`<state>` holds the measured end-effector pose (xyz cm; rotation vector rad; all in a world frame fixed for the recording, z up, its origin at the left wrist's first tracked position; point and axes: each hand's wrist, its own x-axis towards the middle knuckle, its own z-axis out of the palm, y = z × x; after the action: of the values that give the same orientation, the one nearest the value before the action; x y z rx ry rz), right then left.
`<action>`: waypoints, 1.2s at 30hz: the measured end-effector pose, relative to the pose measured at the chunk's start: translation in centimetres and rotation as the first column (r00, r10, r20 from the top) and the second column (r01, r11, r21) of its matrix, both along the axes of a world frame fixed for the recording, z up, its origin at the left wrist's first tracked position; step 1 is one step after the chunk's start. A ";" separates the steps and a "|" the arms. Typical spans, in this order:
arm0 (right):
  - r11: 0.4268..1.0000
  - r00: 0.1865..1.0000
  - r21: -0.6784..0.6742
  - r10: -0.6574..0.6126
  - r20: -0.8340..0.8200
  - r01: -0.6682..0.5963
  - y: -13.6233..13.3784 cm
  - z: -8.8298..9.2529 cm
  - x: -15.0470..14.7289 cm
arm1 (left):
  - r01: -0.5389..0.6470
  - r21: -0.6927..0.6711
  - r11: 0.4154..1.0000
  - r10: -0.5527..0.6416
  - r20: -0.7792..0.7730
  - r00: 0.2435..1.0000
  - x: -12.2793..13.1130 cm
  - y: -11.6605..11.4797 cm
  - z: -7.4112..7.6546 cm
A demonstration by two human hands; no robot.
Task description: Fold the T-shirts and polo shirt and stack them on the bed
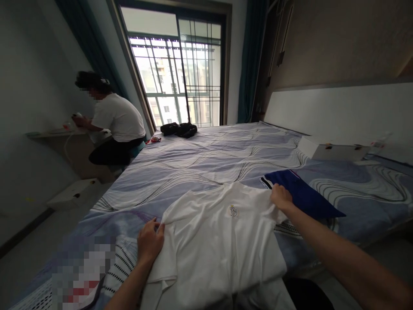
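Note:
A white T-shirt (209, 241) with a small printed figure on its chest lies spread on the bed's near edge, its collar away from me and its lower part hanging toward me. My left hand (150, 241) touches the shirt's left sleeve near the shoulder, thumb and fingers apart. At the opposite shoulder, my right hand (281, 197) is closed on the shirt fabric. Just beyond my right hand lies a folded blue garment (303, 193) with a white and black trim.
A patterned sheet covers the bed (200, 159). Dark clothing (179, 129) lies at its far edge, a white box (335, 151) at right. A pixelated item (84, 275) sits at near left. Another person (119, 116) sits at a small wall table (61, 133).

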<state>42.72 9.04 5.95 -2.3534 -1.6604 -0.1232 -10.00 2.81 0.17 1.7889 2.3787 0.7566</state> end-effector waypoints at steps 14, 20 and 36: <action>0.957 0.957 0.008 0.288 -0.034 -0.288 7.8 -6.8 -10.3 | 0.130 -0.259 0.957 -0.167 -0.129 0.977 0.0 8.5 1.9; 0.965 0.966 0.055 0.254 0.038 -0.256 14.1 -5.4 -10.5 | 0.105 -0.075 0.992 -0.110 -0.067 0.992 -5.1 17.2 0.3; 0.937 0.937 -0.030 0.350 0.010 -0.349 30.8 -8.3 -10.9 | 0.154 -0.091 0.984 -0.164 -0.118 0.979 -8.4 33.2 -1.1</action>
<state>31.78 39.79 -2.39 -2.0368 -2.0682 -0.0496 -18.41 36.06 -0.94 2.0177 2.2667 0.5364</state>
